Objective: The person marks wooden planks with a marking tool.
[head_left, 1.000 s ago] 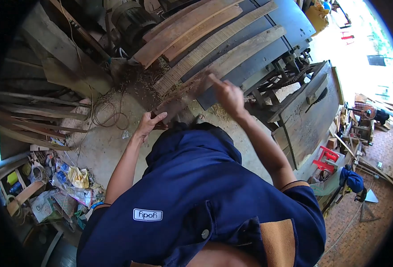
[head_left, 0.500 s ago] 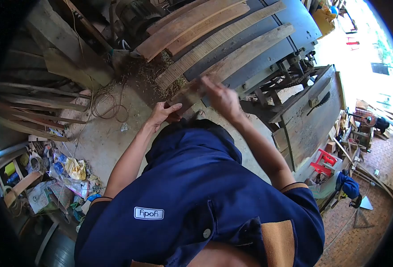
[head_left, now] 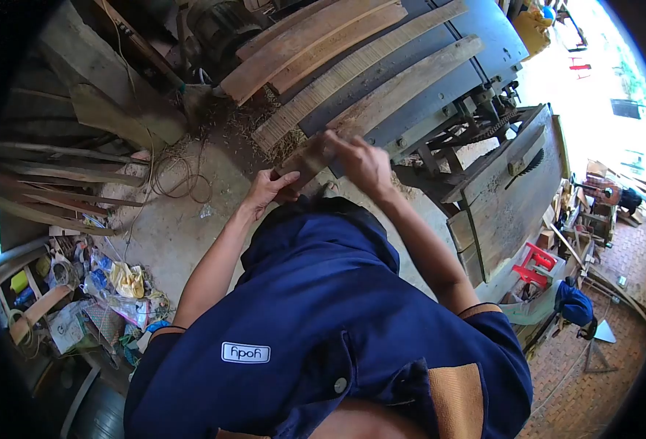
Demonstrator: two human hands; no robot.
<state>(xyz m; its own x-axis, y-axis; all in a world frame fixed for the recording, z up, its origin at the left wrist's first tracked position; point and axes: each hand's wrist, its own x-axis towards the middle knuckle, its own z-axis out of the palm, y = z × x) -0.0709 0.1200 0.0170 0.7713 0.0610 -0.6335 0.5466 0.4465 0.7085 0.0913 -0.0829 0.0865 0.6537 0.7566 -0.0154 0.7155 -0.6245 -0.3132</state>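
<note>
A long curved wooden plank [head_left: 410, 79] lies across the grey metal machine table, its near end jutting out toward my body. My left hand [head_left: 266, 192] is closed on that near end, thumb on top and fingers curling below. Over the plank, close to the table's edge, my right hand [head_left: 365, 167] has its fingers bent and pinched together. Its fingertips are blurred at the wood, and whatever they may hold cannot be made out. Beyond lies a curved piece with many cross lines [head_left: 359, 73], with plain curved boards [head_left: 312, 45] behind it.
The metal machine table [head_left: 484, 36] carries the boards. To the right stands a wooden saw table [head_left: 513, 190] with a round blade [head_left: 533, 168]. Wood shavings and a coiled cord [head_left: 184, 179] lie on the floor. Bags and scraps [head_left: 111, 293] pile up at lower left.
My right hand has shifted very slightly along the plank, its fingertips still blurred. My left hand keeps its hold on the near end. The view has moved a little.
</note>
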